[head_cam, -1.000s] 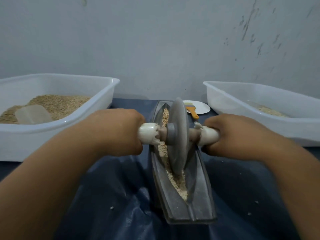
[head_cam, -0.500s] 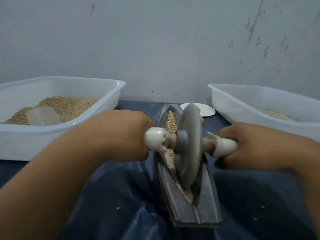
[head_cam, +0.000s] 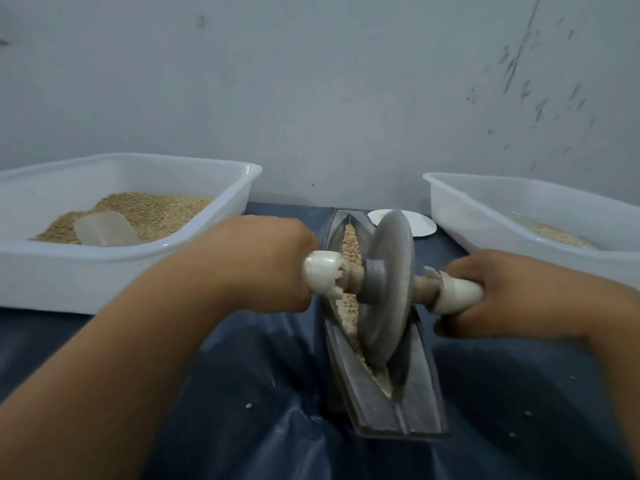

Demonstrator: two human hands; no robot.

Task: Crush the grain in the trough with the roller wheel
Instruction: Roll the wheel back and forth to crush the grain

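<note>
A grey boat-shaped trough (head_cam: 420, 393) lies lengthwise in front of me on dark blue plastic sheeting. Pale grain (head_cam: 349, 244) fills its groove, coarser at the far end and finer near the wheel. A grey roller wheel (head_cam: 388, 289) stands upright in the groove on a wooden axle with white-wrapped handles. My left hand (head_cam: 256, 265) grips the left handle (head_cam: 320, 271). My right hand (head_cam: 512, 296) grips the right handle (head_cam: 460, 292). The wheel's lower rim hides part of the grain.
A white tub (head_cam: 221, 237) at the left holds grain and a clear scoop (head_cam: 104, 228). Another white tub (head_cam: 460, 216) with a little grain stands at the right. A small white plate (head_cam: 422, 225) sits behind the trough. A wall rises close behind.
The wheel has rolled toward me along the trough, and both hands came back with it. More grain now shows at the far end of the groove.
</note>
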